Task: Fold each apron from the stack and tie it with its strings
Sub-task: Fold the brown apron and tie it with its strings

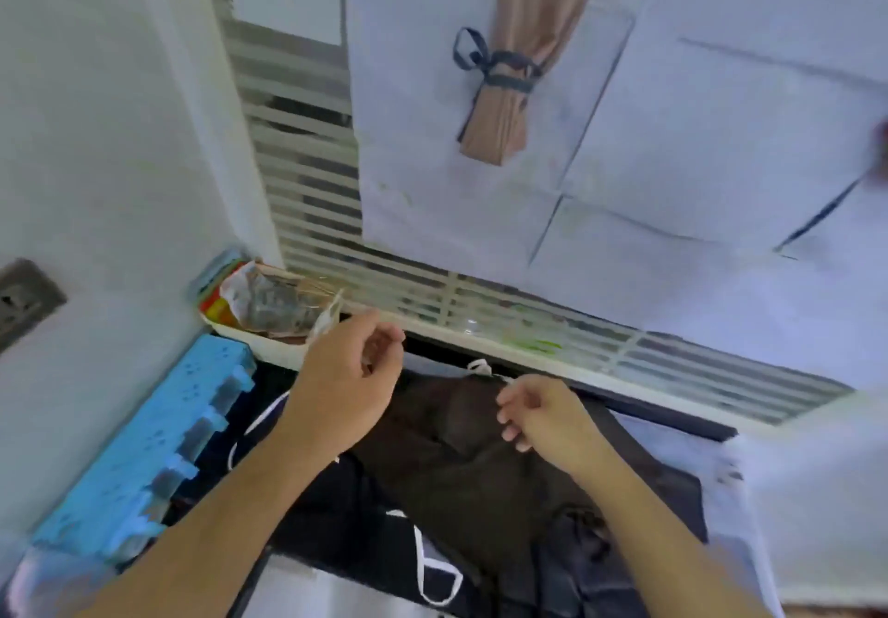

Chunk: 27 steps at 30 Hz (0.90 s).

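Dark apron (461,463) lies spread for folding; left hand (346,387) and right hand (543,418), fingers curled, seemingly pinch its white strings (480,367).

Red object (883,146), perhaps cloth, edge-cropped

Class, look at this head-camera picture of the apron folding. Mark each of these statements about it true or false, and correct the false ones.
1. A tan apron, already folded, lies tied with a dark string. True.
2. The left hand lies flat on the table. False: it is raised, its fingers curled.
3. Both hands are above a dark brown apron. True.
4. The right hand holds scissors. False: no scissors show.
5. A blue foam piece lies at the left. True.
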Tool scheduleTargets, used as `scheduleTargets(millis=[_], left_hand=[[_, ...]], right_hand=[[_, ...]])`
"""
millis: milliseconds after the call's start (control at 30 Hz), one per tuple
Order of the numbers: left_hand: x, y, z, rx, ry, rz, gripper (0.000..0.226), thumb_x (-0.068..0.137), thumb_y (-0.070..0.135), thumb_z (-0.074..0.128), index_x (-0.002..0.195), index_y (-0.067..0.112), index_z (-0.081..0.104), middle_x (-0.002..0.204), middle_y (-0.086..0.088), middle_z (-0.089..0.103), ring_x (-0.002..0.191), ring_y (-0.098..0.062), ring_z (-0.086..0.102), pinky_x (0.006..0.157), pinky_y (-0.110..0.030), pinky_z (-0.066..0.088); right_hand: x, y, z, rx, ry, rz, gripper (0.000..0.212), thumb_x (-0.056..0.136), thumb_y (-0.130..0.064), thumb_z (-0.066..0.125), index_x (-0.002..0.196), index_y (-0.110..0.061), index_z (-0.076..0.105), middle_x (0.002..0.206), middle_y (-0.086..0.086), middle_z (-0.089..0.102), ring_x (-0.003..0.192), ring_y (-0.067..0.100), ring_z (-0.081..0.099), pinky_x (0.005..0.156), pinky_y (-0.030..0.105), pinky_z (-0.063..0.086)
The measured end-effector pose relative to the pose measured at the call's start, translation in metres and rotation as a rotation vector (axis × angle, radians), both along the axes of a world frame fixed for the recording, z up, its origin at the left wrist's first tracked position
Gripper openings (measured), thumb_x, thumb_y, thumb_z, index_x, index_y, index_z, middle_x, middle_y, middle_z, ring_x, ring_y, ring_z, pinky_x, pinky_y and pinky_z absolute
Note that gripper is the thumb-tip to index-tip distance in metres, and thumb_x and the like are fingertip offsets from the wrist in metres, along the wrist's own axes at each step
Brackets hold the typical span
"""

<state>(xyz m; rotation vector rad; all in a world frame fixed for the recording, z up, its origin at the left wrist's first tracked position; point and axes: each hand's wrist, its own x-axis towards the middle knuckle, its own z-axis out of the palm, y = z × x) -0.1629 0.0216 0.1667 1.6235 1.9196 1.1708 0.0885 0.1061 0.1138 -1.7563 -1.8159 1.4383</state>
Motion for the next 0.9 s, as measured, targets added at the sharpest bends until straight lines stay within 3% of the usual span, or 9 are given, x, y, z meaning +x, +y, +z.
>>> scheduleTargets(millis=[100, 233, 367, 500, 567, 667, 733, 833, 900], left_hand=[[0.031, 0.014, -0.064, -0.215, -0.077, -0.023, 0.017, 0.098, 0.019, 0.067, 0.098, 0.036, 0.064, 0.088, 0.014, 0.070, 0.085, -0.002, 0.066, 0.075, -0.025, 0.054], [0.077, 0.036, -0.130, -0.388, -0.113, -0.029, 0.021, 0.097, 0.018, 0.068, 0.100, 0.038, 0.063, 0.091, 0.014, 0.068, 0.084, 0.002, 0.063, 0.074, -0.024, 0.051], [0.098, 0.059, -0.165, -0.401, -0.209, 0.158, 0.024, 0.095, 0.014, 0.066, 0.101, 0.038, 0.066, 0.089, 0.009, 0.070, 0.083, -0.007, 0.068, 0.083, -0.039, 0.058], [0.107, 0.064, -0.173, -0.370, -0.294, 0.299, 0.025, 0.095, 0.013, 0.065, 0.102, 0.037, 0.069, 0.087, 0.007, 0.071, 0.084, -0.018, 0.073, 0.088, -0.052, 0.060], [0.117, 0.064, -0.174, -0.375, -0.290, 0.317, 0.026, 0.095, 0.011, 0.065, 0.102, 0.035, 0.069, 0.086, 0.007, 0.072, 0.083, -0.017, 0.073, 0.089, -0.052, 0.060], [0.127, 0.063, -0.172, -0.407, -0.290, 0.319, 0.027, 0.095, 0.008, 0.063, 0.099, 0.034, 0.069, 0.085, 0.006, 0.073, 0.079, -0.014, 0.073, 0.089, -0.050, 0.061], [0.135, 0.066, -0.164, -0.413, -0.231, 0.283, 0.028, 0.093, 0.008, 0.065, 0.096, 0.035, 0.070, 0.086, 0.009, 0.073, 0.082, -0.011, 0.072, 0.088, -0.043, 0.060], [0.155, 0.076, -0.139, -0.413, -0.127, 0.126, 0.030, 0.089, 0.012, 0.075, 0.100, 0.038, 0.068, 0.097, 0.014, 0.071, 0.085, -0.001, 0.066, 0.087, -0.029, 0.056], [0.176, 0.085, -0.112, -0.481, -0.158, -0.108, 0.048, 0.080, 0.031, 0.088, 0.118, 0.039, 0.060, 0.112, 0.017, 0.064, 0.093, 0.001, 0.065, 0.089, -0.027, 0.057]], right_hand=[[0.083, -0.019, -0.081, -0.106, -0.187, -0.142, 0.023, 0.089, -0.008, 0.050, 0.099, -0.022, 0.066, 0.080, 0.004, 0.073, 0.064, 0.018, 0.066, 0.059, 0.036, 0.051], [0.159, -0.020, -0.149, -0.088, -0.388, -0.168, 0.031, 0.099, -0.019, 0.060, 0.129, -0.014, 0.053, 0.113, 0.002, 0.065, 0.102, 0.022, 0.062, 0.085, 0.031, 0.045], [0.210, 0.038, -0.193, 0.019, -0.465, -0.293, 0.047, 0.103, -0.033, 0.056, 0.143, -0.008, 0.051, 0.135, 0.016, 0.062, 0.121, 0.037, 0.060, 0.102, 0.046, 0.050], [0.221, 0.096, -0.211, 0.030, -0.617, -0.140, 0.074, 0.097, -0.054, 0.061, 0.153, -0.012, 0.039, 0.140, 0.011, 0.061, 0.134, 0.036, 0.053, 0.112, 0.050, 0.043], [0.220, 0.111, -0.214, -0.029, -0.564, -0.079, 0.066, 0.093, -0.050, 0.068, 0.147, -0.018, 0.048, 0.126, 0.004, 0.069, 0.124, 0.032, 0.062, 0.109, 0.048, 0.047], [0.211, 0.111, -0.205, 0.010, -0.404, -0.061, 0.025, 0.098, -0.029, 0.067, 0.120, -0.018, 0.071, 0.103, 0.001, 0.074, 0.105, 0.027, 0.069, 0.093, 0.042, 0.056], [0.199, 0.109, -0.178, 0.035, -0.315, -0.037, 0.031, 0.103, -0.035, 0.062, 0.125, -0.015, 0.071, 0.116, 0.001, 0.074, 0.110, 0.023, 0.067, 0.094, 0.038, 0.053], [0.171, 0.101, -0.118, 0.006, -0.161, 0.002, 0.051, 0.108, -0.045, 0.051, 0.151, -0.019, 0.053, 0.147, -0.005, 0.057, 0.138, 0.023, 0.053, 0.115, 0.038, 0.041], [0.149, 0.096, -0.069, 0.007, 0.001, 0.022, 0.040, 0.109, -0.045, 0.048, 0.129, -0.016, 0.067, 0.126, 0.001, 0.071, 0.119, 0.026, 0.066, 0.111, 0.047, 0.049]])
